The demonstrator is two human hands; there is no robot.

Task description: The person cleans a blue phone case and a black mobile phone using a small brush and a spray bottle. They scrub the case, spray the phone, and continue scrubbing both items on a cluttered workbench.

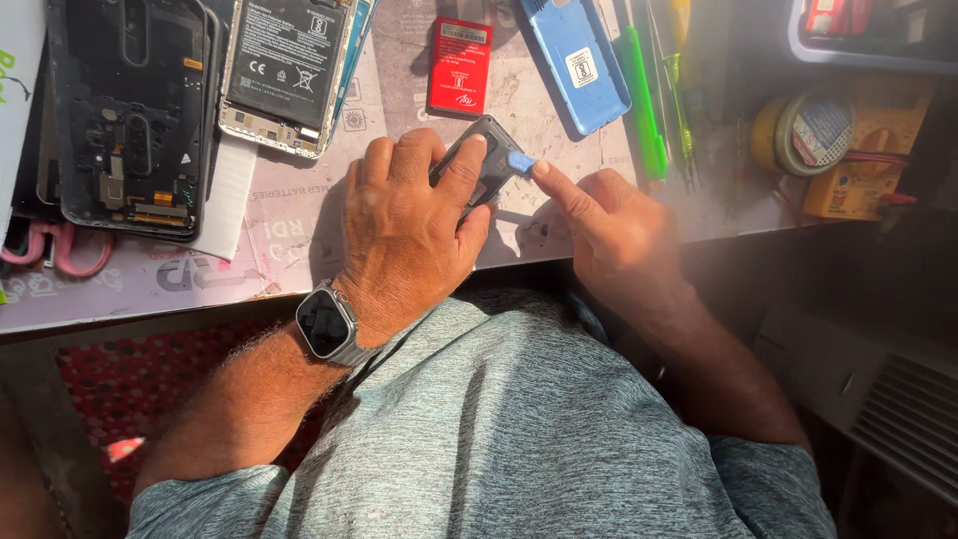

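Note:
My left hand (404,235) grips a small dark phone (489,155) and presses it down on the worn work mat (289,235). A smartwatch sits on that wrist. My right hand (609,225) pinches a small blue pry pick (520,162) between thumb and forefinger, its tip set against the phone's right edge. Most of the phone is hidden under my left fingers.
An opened phone frame (130,110) and another with a bare battery (284,70) lie at the back left. A red battery (460,65), a blue back cover (577,60), green tools (644,100), a solder spool (813,130) and a yellow multimeter (868,150) lie behind. Pink scissors (55,250) rest far left.

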